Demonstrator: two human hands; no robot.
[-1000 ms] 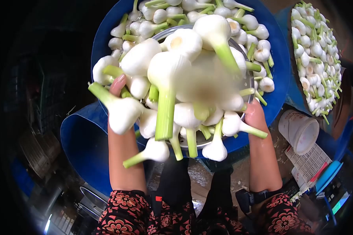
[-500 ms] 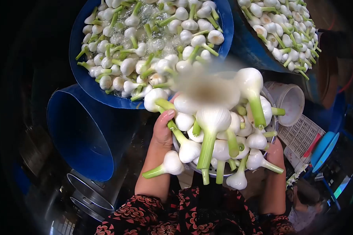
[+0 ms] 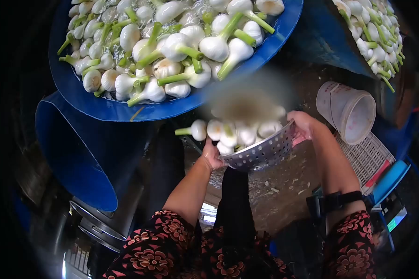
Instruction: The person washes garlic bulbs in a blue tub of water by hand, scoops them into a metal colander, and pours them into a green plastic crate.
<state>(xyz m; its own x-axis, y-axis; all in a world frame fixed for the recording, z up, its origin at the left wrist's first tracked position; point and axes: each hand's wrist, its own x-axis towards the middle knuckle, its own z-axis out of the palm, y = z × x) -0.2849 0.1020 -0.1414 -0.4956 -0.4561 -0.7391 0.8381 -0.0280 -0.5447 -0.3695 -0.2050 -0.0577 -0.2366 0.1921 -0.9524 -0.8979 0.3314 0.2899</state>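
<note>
A perforated metal colander (image 3: pixel 263 153) is held between my two hands below the front rim of a big blue tub (image 3: pixel 172 113). Its holed near wall faces me, tilted up toward the right. White garlic bulbs (image 3: pixel 246 135) with green stems sit inside; a blurred smudge hides its far side. My left hand (image 3: pixel 212 155) grips the left edge, beside a bulb (image 3: pixel 198 130) poking out there. On the higher right rim, my right hand (image 3: pixel 302 126) is closed. Many wet garlic bulbs (image 3: pixel 177 46) lie in water in the tub.
At upper right another blue container (image 3: pixel 328 42) holds more garlic. A white bucket (image 3: pixel 356 116) lies tipped over a white plastic crate (image 3: pixel 365 158), near a light-blue basin (image 3: pixel 390 182). An open blue barrel (image 3: pixel 74 153) stands at left, metal lids (image 3: pixel 97 228) below. The floor (image 3: pixel 288 186) looks wet.
The colander has moved away from me and tilted, so its near wall now shows. Fewer bulbs are visible in it. My right hand has risen along the rim, and the tub appears larger.
</note>
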